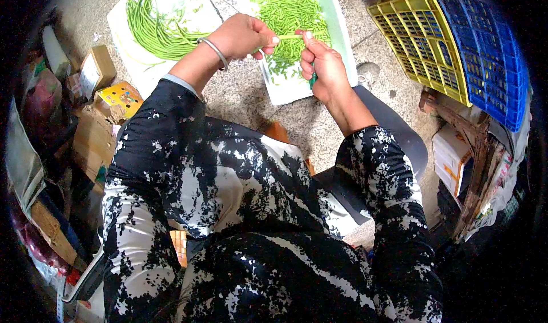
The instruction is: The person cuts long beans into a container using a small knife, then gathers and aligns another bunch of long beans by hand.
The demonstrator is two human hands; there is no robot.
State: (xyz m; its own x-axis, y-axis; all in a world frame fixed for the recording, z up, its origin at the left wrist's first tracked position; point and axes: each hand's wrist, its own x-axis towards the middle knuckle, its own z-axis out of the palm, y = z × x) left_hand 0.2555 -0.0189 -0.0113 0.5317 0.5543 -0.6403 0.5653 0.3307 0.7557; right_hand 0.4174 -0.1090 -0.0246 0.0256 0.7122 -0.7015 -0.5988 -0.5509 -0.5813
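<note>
Both hands meet over the white tray (pixel 342 49). The left hand (pixel 242 36), with a metal bracelet (pixel 214 51) on its wrist, pinches one long green bean (pixel 288 37) between thumb and fingers. The right hand (pixel 324 66) closes on the other end of the same bean with thumb and forefinger, and a small green-handled tool (pixel 313 82) shows under its palm. Just below the grip, inside the tray, lies the pile of cut bean pieces (pixel 291 11). To the left of the grip, whole long beans (pixel 157 29) lie on a white sheet (pixel 123 20). Well to the right stand a yellow crate (pixel 419 37) and a blue crate (pixel 488 49).
</note>
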